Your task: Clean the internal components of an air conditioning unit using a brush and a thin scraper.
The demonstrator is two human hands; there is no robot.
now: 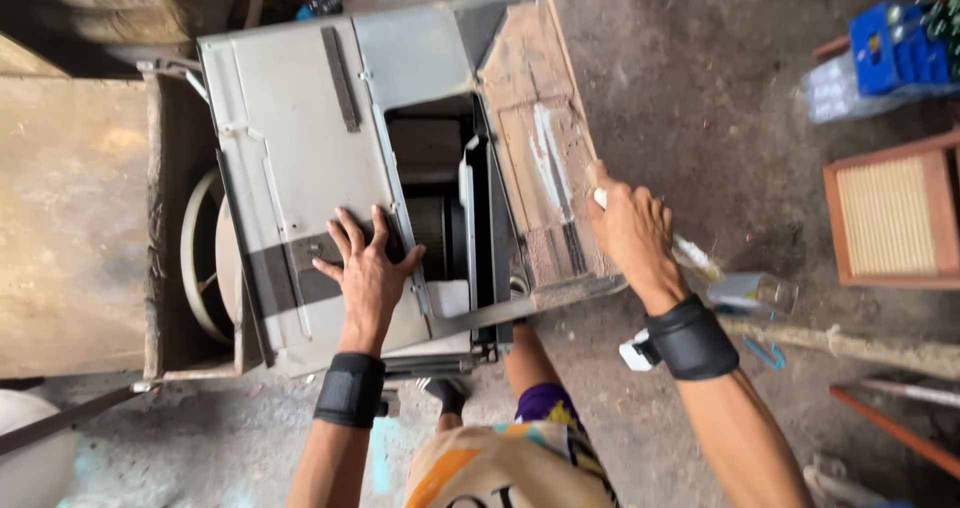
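From the head camera, a grey sheet-metal appliance casing [300, 138] lies tipped over a concrete floor [700, 88], its flat panel facing up. It looks like the housing of an air-conditioning unit. A rectangular opening [430, 168] in the panel shows a dark ribbed blower wheel [428, 230] inside. Along the casing's right edge sits a worn brown board [540, 158], streaked with white paint.

The left hand [368, 268] lies flat on the grey panel, just left of the opening, fingers [350, 233] spread wide and pressing on a dark strip of the metal; it holds nothing. A black wrist band [350, 390] wraps the forearm below it.

The right hand [632, 230] is at the outer edge of the brown board, fingers curled closed around a pale, slim tool handle [690, 253] that sticks out toward the floor; what kind of tool it is cannot be made out. A matching black band [692, 338] sits on that wrist.

Left of the casing stands a rusty tan metal box [70, 218], with a round white ring [195, 258] partly visible between the two. On the floor to the right are a wooden frame with a woven cane panel [890, 218], a blue plastic crate [895, 48] and a small clear container [750, 293]. The person's patterned shorts [510, 468] show at the bottom edge.
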